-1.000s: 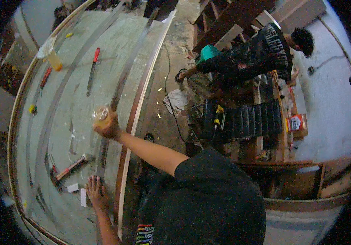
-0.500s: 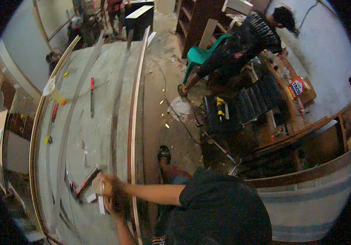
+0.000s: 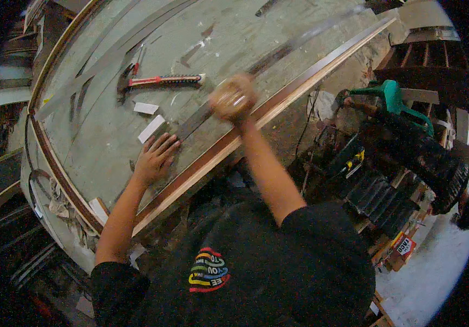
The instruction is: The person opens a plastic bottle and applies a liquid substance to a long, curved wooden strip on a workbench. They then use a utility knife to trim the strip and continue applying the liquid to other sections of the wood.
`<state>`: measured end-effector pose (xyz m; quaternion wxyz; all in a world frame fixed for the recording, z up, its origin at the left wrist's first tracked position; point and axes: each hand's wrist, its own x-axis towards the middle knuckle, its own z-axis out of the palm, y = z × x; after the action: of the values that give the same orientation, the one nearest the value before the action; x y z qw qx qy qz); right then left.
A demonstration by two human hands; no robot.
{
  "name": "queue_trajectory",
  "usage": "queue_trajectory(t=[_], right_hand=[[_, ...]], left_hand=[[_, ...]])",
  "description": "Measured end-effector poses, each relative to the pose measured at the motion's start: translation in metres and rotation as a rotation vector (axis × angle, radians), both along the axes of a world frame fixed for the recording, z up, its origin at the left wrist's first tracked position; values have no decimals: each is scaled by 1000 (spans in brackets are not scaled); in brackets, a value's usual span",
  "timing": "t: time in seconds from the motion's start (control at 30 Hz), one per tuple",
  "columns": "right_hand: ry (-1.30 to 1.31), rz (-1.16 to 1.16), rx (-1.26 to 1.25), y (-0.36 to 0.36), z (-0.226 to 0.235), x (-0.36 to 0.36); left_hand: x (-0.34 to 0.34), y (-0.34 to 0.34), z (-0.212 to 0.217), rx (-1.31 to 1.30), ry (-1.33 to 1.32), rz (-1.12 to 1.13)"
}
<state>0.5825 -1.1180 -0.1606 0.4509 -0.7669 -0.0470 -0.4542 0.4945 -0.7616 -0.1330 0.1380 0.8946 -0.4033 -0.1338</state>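
My left hand (image 3: 157, 158) lies flat on the grey tabletop (image 3: 101, 144), fingers spread, their tips at the end of a dark flat strip (image 3: 195, 121). Just beyond those fingertips is a white rectangular block (image 3: 151, 129), with a smaller white piece (image 3: 146, 108) farther off. My right hand (image 3: 233, 101) is above the table beside the wooden edge, blurred by motion. Its fingers are curled round something shiny and rounded that I cannot make out. A hammer (image 3: 163, 80) with a red and black handle lies beyond the white pieces, touched by neither hand.
A raised wooden edging (image 3: 201, 158) borders the table on my side. Beyond it, at the right, a person in dark clothes (image 3: 409, 144) bends near a green chair (image 3: 391, 97). A red and white box (image 3: 403, 246) stands at the lower right.
My view has turned, so the table lies differently in it. My hands, close together before near the hammer, are now apart: the left flat on the table, the right farther right.
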Motion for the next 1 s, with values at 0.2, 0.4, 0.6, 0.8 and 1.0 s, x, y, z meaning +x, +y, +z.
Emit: queue_trajectory(t=[0.2, 0.4, 0.6, 0.8, 1.0], right_hand=[[56, 478, 105, 125, -29, -44], [89, -109, -169, -69, -21, 66], [82, -593, -101, -201, -9, 118], [191, 195, 12, -1, -9, 5], [79, -57, -220, -94, -28, 57]], left_hand=[[-3, 13, -7, -146, -9, -4], [-1, 1, 10, 11, 36, 38], [1, -1, 12, -25, 48, 52], [0, -1, 7, 2, 70, 64], [0, -1, 12, -5, 24, 48]])
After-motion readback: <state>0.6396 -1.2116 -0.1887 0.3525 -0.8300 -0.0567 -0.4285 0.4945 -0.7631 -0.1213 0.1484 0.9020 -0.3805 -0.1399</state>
